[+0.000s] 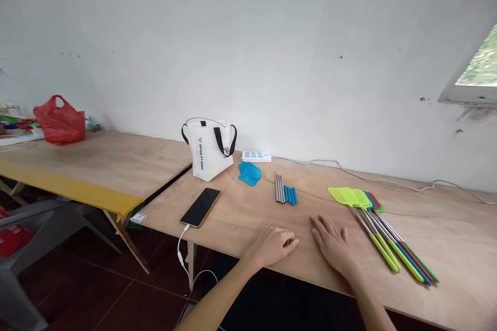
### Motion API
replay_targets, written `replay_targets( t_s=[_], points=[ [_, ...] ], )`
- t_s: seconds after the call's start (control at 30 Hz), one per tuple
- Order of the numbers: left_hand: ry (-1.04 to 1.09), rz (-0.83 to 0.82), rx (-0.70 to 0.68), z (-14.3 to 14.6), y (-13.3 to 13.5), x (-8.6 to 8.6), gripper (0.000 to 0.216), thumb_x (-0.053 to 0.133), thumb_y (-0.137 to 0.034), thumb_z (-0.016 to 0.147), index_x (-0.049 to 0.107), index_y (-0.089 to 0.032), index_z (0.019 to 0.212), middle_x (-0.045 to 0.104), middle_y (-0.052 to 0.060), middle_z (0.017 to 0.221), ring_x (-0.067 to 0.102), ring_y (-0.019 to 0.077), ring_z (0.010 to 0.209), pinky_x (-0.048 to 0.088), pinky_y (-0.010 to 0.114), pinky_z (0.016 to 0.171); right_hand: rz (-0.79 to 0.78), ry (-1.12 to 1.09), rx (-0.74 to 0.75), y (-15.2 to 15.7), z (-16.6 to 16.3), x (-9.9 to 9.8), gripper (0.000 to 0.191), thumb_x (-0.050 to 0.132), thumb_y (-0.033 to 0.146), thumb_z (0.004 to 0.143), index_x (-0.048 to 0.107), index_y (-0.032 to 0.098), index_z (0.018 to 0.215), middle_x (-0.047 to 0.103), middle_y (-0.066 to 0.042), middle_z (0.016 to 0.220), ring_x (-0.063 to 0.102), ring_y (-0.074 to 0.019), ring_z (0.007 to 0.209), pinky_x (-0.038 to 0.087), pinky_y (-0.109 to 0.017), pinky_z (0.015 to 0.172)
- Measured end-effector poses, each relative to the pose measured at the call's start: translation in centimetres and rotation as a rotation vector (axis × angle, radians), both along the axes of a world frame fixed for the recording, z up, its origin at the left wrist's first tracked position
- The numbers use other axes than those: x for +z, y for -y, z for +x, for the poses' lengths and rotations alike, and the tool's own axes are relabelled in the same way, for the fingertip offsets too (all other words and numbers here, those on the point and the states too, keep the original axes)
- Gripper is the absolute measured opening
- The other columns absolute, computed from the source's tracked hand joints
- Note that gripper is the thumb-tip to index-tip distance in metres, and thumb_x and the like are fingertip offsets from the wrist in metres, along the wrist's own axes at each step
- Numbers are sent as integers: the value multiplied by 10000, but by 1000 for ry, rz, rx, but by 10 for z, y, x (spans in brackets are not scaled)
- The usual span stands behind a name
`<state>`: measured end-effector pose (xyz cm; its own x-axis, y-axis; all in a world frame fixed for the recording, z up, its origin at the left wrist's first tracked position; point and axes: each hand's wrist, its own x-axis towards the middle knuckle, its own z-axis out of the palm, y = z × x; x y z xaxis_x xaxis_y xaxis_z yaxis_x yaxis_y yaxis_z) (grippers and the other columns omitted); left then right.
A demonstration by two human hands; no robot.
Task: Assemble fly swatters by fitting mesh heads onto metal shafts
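My left hand (272, 244) rests on the wooden table near its front edge, fingers loosely curled with nothing showing in them. Flat on the table, my right hand (331, 242) has its fingers spread and holds nothing. Beyond them lie several thin metal tubes (279, 189) side by side, touching a row of short blue handle grips (290, 195). Farther back is a small overlapping pile of blue mesh swatter heads (249, 173). Right of my right hand, several fly swatters (382, 232) lie fanned together, with yellow-green, blue, red and green heads and handles.
A phone (201, 207) with a white cable lies at the left. Behind it stand a white bag (212, 152) with black handles and a white power strip (256, 156), its cord running along the wall. A red plastic bag (62, 121) sits on the neighbouring table (116, 158).
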<state>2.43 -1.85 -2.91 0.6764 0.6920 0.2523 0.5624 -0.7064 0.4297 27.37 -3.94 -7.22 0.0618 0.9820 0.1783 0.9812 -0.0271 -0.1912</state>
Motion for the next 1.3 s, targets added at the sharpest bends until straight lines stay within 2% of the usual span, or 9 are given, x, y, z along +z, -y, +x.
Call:
replay_targets(
  t_s=[0.13,0.37,0.47,0.57,0.63,0.73,0.9,1.13,1.3],
  points=[
    [-10,3,6,1,0,0,343,518,-348,1011,614,-197,719,699,7,769,627,166,699,312,280,594,23,117,62,-5,-26,-18,580,187,450,1036,413,295,1547,407,-92,1607,305,-288,1516,199,-634,1198],
    [-29,3,12,1,0,-1,336,505,-354,1022,609,-199,742,695,10,793,632,171,736,354,270,631,50,127,72,-5,-23,-27,609,172,447,1033,385,254,1570,349,-75,1640,279,-262,1529,198,-599,1217],
    [12,23,29,1,-1,-2,270,495,-347,1027,620,-207,833,689,16,889,649,185,858,421,275,722,44,137,136,-4,-26,-28,642,183,485,1034,342,207,1591,309,-79,1654,239,-258,1544,189,-565,1232],
    [31,77,83,2,-4,-7,209,487,-370,1025,619,-208,1030,672,61,1109,629,231,1064,454,340,912,26,138,182,-5,-26,-28,675,172,528,1037,315,184,1600,280,-86,1661,221,-261,1550,172,-551,1242],
    [3,121,141,4,-6,-14,300,477,-420,1021,587,-197,1190,604,122,1331,569,291,1230,406,445,1053,14,129,218,-8,-25,-27,684,167,537,1038,303,177,1604,276,-99,1661,225,-259,1548,170,-541,1246],
    [-42,135,197,6,-12,-27,534,421,-518,1022,455,-182,1435,382,180,1591,389,364,1443,242,588,1182,10,98,252,-19,-26,-23,693,181,537,1038,265,160,1614,274,-116,1661,229,-251,1547,168,-523,1251],
    [-106,103,175,7,-35,-36,759,379,-593,1011,192,-161,1607,189,179,1683,194,357,1548,149,640,1215,6,38,225,-47,-38,-9,699,233,498,1034,213,118,1621,228,-131,1674,219,-231,1550,169,-491,1257],
    [-107,144,113,12,-88,-27,656,385,-559,1029,268,-254,1598,259,105,1676,249,284,1541,205,553,1230,17,-19,212,-66,-48,2,612,248,414,1039,292,179,1603,273,-95,1669,257,-220,1539,203,-493,1253],
    [-120,142,85,12,-100,-32,609,352,-512,1048,284,-255,1596,333,81,1649,285,253,1529,204,528,1238,97,-41,234,-53,-48,-4,568,267,384,1041,382,205,1568,364,-89,1631,338,-230,1507,275,-471,1237]
  ],
)
